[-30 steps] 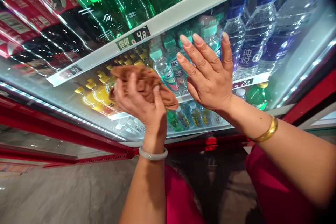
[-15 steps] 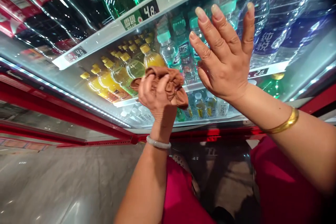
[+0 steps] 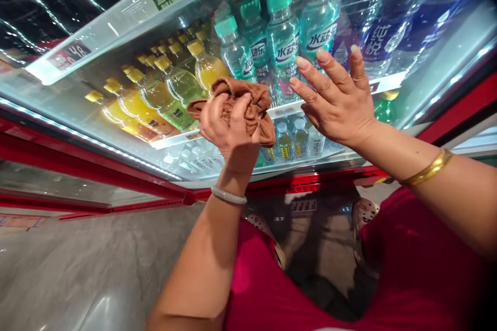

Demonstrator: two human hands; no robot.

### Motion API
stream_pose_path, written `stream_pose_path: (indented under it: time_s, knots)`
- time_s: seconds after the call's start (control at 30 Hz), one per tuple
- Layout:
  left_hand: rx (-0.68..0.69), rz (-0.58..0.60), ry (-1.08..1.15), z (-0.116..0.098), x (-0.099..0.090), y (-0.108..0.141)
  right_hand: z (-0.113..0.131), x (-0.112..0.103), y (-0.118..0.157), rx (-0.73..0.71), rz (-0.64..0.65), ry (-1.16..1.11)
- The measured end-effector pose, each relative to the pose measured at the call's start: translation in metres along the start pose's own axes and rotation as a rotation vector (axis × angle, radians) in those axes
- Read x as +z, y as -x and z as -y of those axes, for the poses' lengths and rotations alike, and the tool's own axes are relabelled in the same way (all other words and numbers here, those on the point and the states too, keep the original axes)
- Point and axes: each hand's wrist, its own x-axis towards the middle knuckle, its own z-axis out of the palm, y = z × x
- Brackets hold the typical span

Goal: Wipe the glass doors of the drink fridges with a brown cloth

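Observation:
Bunched in the fingers of my left hand (image 3: 229,126) is a brown cloth (image 3: 248,108), pressed toward the glass front of a drinks cooler. My right hand (image 3: 337,101) has its fingers spread, palm toward the glass, and holds nothing; whether the palm touches the glass I cannot tell. Behind the glass, teal-capped bottles (image 3: 285,44) stand above and between the two hands. Yellow-capped juice bottles (image 3: 134,103) are left of the cloth. Large water bottles (image 3: 382,36) with dark blue labels stand beyond my right hand.
Red frame edges (image 3: 147,186) border the cooler, with an LED strip (image 3: 77,129) along its left side. Small bottles (image 3: 284,139) occupy the lowest shelf. A price rail (image 3: 116,26) crosses above. My shoes (image 3: 365,212) stand on the grey floor (image 3: 97,264) close to the cooler's base.
The view has shifted, with the shelves now lower and farther left. My right hand has come down the glass, still spread. My left hand keeps its grip on the cloth.

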Motion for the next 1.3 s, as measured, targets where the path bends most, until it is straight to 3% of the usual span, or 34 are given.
stream_pose_path:
  time_s: [0.07, 0.17, 0.23, 0.3, 0.37, 0.47, 0.6, 0.7, 0.87, 0.93, 1.13, 1.3]
  knots:
    - [0.035, 0.043, -0.021, -0.01, 0.006, 0.01, 0.0, 0.005, 0.001, 0.023, -0.018, 0.004]
    - [0.276, 0.139, 0.027, -0.023, 0.014, 0.027, -0.001, 0.012, 0.003, -0.019, -0.095, 0.011]
    - [0.371, 0.12, 0.041, -0.022, 0.014, 0.023, -0.002, 0.014, 0.003, -0.052, -0.165, 0.033]
    - [0.293, 0.017, 0.009, -0.016, 0.007, 0.006, -0.001, 0.015, 0.002, -0.08, -0.253, 0.062]
    - [0.129, -0.11, -0.018, -0.011, -0.001, -0.013, 0.002, 0.015, 0.0, -0.124, -0.343, 0.093]
    - [-0.006, -0.212, -0.027, -0.018, -0.001, -0.021, 0.01, 0.012, -0.002, -0.16, -0.359, 0.17]
    - [0.204, -0.149, -0.028, -0.038, 0.015, -0.004, 0.017, 0.008, 0.0, -0.148, -0.346, 0.202]
    - [0.322, -0.122, -0.02, -0.034, 0.015, -0.01, 0.017, 0.008, 0.001, -0.13, -0.32, 0.181]
    - [-0.059, -0.312, -0.028, -0.009, -0.004, -0.049, 0.016, 0.007, 0.001, -0.134, -0.309, 0.176]
    - [-0.079, -0.317, -0.018, -0.014, -0.002, -0.049, 0.015, 0.007, 0.001, -0.145, -0.32, 0.146]
    - [0.066, -0.135, 0.091, -0.064, 0.023, -0.008, 0.023, 0.004, 0.0, -0.154, -0.366, -0.109]
    - [0.073, 0.199, 0.558, -0.089, 0.007, -0.001, 0.034, -0.008, -0.008, -0.203, -0.346, -0.282]
